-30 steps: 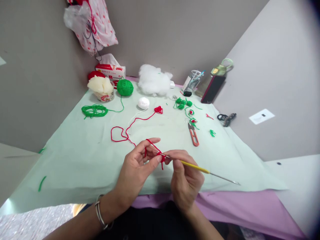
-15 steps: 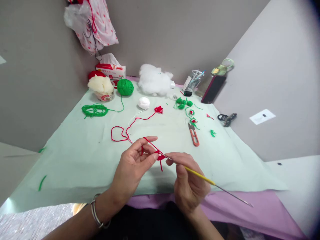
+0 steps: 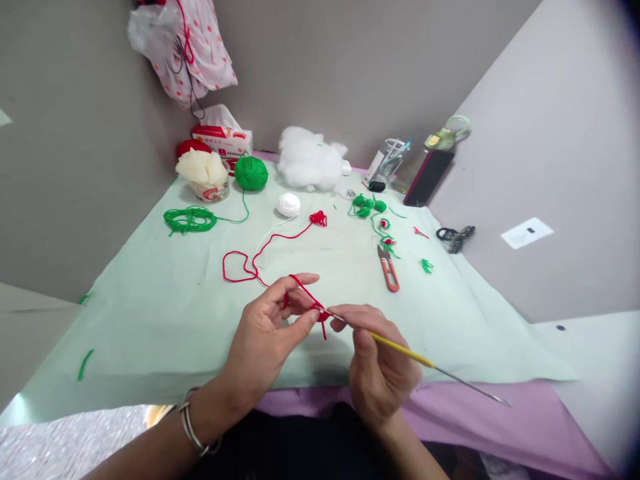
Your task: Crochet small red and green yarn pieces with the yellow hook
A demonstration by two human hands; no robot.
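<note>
Your left hand [image 3: 265,333] pinches red yarn [image 3: 305,293] | your right hand [image 3: 377,367] grips crochet hook [image 3: 400,347] | hook tip touches yarn

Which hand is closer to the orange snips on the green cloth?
Right. The right hand holding the yellow crochet hook lies just below the orange thread snips; the left hand pinching red yarn sits farther left.

Just near of the orange thread snips [image 3: 389,268], the left hand [image 3: 265,343] pinches a small red yarn piece [image 3: 320,312] while the right hand [image 3: 377,370] holds a yellow-handled crochet hook [image 3: 415,359], its tip in the yarn.
</note>
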